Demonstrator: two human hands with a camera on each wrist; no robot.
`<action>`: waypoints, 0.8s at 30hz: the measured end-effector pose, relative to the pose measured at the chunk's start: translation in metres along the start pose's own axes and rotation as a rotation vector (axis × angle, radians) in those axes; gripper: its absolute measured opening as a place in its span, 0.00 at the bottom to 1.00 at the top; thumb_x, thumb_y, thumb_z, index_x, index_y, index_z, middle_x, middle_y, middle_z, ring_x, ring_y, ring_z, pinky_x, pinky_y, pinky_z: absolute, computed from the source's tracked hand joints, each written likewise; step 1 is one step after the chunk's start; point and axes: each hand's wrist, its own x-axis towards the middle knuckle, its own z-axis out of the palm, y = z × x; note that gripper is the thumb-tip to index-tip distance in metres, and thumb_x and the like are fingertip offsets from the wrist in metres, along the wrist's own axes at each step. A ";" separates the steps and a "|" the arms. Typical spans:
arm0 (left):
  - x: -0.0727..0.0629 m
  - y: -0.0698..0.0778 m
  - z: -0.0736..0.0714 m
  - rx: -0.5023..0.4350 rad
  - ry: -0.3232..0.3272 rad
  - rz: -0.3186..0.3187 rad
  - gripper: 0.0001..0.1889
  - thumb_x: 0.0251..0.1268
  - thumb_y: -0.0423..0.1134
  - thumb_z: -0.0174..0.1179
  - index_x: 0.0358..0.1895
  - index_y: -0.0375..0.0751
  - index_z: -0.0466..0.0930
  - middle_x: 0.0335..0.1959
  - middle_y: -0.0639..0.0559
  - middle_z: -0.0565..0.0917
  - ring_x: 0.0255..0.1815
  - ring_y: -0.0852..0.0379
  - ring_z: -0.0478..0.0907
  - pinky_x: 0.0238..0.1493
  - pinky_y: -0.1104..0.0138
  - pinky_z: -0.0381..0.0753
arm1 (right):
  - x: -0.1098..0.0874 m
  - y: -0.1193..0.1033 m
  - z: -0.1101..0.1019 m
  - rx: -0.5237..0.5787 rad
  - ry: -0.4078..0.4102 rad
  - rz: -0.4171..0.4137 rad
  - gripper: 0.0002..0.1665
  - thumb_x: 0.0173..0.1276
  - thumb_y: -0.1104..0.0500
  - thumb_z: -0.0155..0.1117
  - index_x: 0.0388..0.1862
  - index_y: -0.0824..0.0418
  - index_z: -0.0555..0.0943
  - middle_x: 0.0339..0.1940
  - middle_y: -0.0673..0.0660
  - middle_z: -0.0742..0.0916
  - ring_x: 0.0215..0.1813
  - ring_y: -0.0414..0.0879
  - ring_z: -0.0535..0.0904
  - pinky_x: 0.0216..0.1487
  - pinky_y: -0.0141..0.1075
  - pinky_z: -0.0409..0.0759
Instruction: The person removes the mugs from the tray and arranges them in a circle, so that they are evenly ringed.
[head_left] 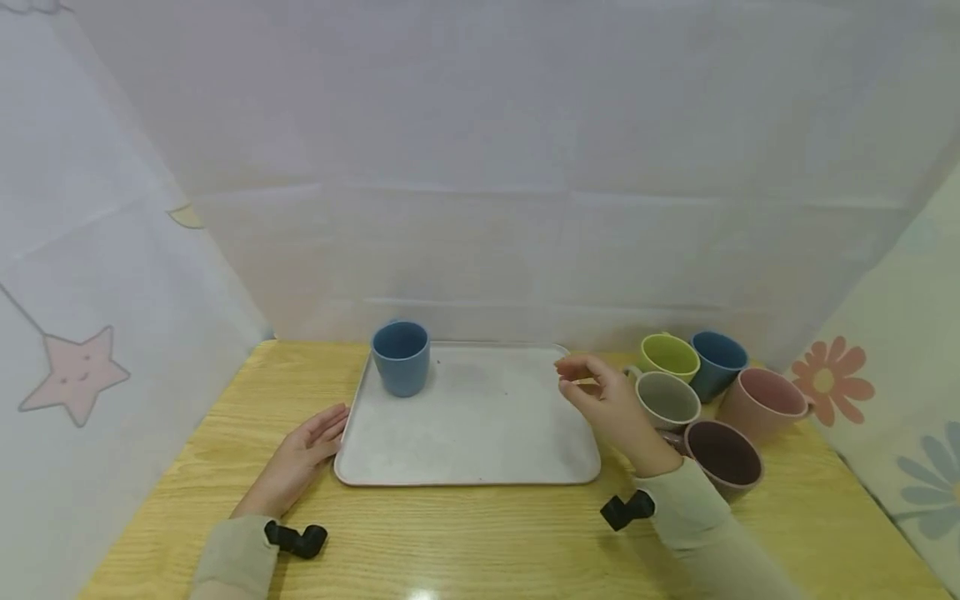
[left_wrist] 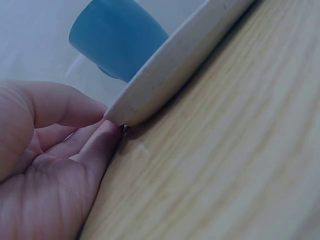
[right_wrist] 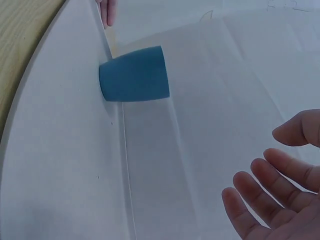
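Note:
At the left edge of the white tray (head_left: 480,433), my left hand (head_left: 303,454) pinches the rim. The left wrist view has the thumb (left_wrist: 75,107) at the rim's upper side and a finger just below it. A blue mug (head_left: 402,367) stands upright in the tray's back left corner. Over the tray's right edge hovers my right hand (head_left: 600,404), holding nothing. Its fingers are loosely bent and apart from the thumb, and in the right wrist view a gap separates this hand (right_wrist: 280,190) from the blue mug (right_wrist: 135,75).
Right of the tray stand several mugs close together: a yellow-green mug (head_left: 670,354), a darker blue mug (head_left: 718,362), a grey mug (head_left: 667,400), a pink mug (head_left: 761,404) and a brown mug (head_left: 723,454). A white cloth (head_left: 487,250) hangs behind the wooden table (head_left: 450,542).

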 end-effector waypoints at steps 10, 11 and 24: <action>0.001 -0.004 0.000 0.011 0.000 0.004 0.33 0.81 0.28 0.45 0.81 0.30 0.41 0.82 0.35 0.47 0.81 0.39 0.44 0.62 0.82 0.68 | 0.031 0.004 0.061 0.097 -0.111 0.093 0.24 0.70 0.63 0.67 0.64 0.62 0.78 0.59 0.61 0.82 0.59 0.55 0.80 0.59 0.47 0.81; 0.001 -0.004 0.000 0.013 -0.002 0.005 0.34 0.81 0.28 0.45 0.81 0.30 0.41 0.82 0.35 0.46 0.81 0.39 0.43 0.62 0.82 0.68 | 0.034 0.005 0.067 0.113 -0.121 0.107 0.25 0.70 0.63 0.67 0.65 0.61 0.77 0.60 0.61 0.82 0.60 0.55 0.80 0.59 0.46 0.81; 0.002 -0.001 0.000 -0.004 -0.001 0.000 0.33 0.80 0.26 0.45 0.81 0.29 0.41 0.82 0.34 0.46 0.81 0.39 0.44 0.61 0.82 0.68 | 0.066 0.031 0.134 0.221 -0.208 0.214 0.39 0.67 0.57 0.73 0.75 0.53 0.68 0.72 0.55 0.74 0.70 0.50 0.72 0.70 0.45 0.73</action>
